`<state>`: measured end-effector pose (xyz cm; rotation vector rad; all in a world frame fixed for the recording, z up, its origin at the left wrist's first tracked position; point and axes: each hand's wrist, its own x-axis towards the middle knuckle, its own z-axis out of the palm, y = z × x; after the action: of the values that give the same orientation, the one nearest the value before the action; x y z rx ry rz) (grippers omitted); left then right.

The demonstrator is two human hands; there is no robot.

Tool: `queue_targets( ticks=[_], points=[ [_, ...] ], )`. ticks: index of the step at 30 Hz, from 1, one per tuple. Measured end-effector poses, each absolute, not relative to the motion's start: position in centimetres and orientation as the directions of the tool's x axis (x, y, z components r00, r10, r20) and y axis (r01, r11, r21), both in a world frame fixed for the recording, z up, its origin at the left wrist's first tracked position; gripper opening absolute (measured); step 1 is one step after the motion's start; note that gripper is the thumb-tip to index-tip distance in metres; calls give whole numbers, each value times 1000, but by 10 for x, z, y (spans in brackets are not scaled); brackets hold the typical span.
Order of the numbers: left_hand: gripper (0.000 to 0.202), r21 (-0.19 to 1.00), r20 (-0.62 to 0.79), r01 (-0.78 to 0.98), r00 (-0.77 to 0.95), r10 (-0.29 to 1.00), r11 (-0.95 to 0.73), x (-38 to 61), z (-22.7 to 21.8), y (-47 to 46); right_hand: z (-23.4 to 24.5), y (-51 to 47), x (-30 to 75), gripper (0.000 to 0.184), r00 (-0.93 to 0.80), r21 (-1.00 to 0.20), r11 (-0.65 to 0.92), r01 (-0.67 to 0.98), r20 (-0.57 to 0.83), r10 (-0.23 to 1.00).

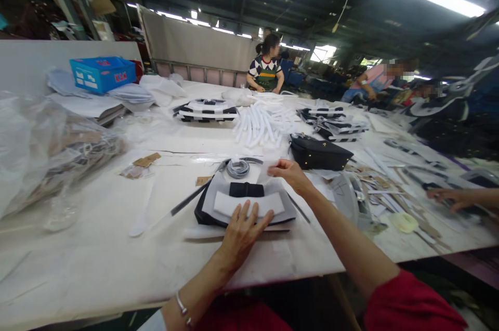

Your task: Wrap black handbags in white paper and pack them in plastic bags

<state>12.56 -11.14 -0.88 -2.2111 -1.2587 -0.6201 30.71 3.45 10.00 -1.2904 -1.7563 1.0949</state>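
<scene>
A black bag (200, 210) lies flat in front of me with pale wrapping over it. On top of it is a white padding strip (224, 204), and my left hand (247, 224) rests on that strip with its fingers spread. Just beyond the strip a black strap-like piece (246, 189) shows. My right hand (288, 172) pinches the edge of a thin translucent sheet (267, 171) at the bag's far right. A wrapped coiled strap (237, 168) sits at the far side, inside the bag's handle (191, 199).
A finished-looking black handbag (322, 153) stands right of my right hand. Behind are white tubes (259, 126) and striped bags (206, 111). Clear plastic (47, 149) and a blue box (103, 75) are left. A co-worker's hand (452, 198) is at right, among scraps (390, 196).
</scene>
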Motion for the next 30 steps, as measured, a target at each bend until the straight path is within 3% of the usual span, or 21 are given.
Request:
queue_targets(
  ticks=[3,6,9,11,14,18,21,23,27,30],
  points=[
    [59,-192,616,875,459,640,-443,125,-9,-111,100,-10,322,24,-289,-844,283,456,160,944],
    [54,-174,617,868,464,635,-465,124,-14,-110,84,-50,334,15,-431,-584,531,614,315,846],
    [40,-163,623,860,469,626,-483,124,-17,-108,63,-76,341,19,-588,-338,745,575,462,664],
    [37,-173,621,867,464,631,-468,123,-16,-108,54,-85,341,26,-615,-243,796,555,524,589],
    [43,-176,606,873,461,648,-456,122,-9,-109,50,-93,338,29,-604,-183,802,569,569,558],
    [57,-148,541,856,489,684,-495,121,0,-111,57,-108,345,28,-592,-191,805,562,587,552],
    [58,-137,523,850,499,691,-509,121,2,-111,60,-127,362,18,-556,-273,753,598,536,636],
    [58,-136,520,847,502,691,-514,120,2,-111,56,-139,372,14,-608,-298,730,615,411,679],
    [59,-134,510,843,509,693,-521,120,3,-111,38,-151,373,17,-735,-228,731,643,83,672],
    [60,-135,503,841,513,695,-524,120,5,-111,26,-142,361,18,-744,-169,733,659,-4,668]
  ],
)
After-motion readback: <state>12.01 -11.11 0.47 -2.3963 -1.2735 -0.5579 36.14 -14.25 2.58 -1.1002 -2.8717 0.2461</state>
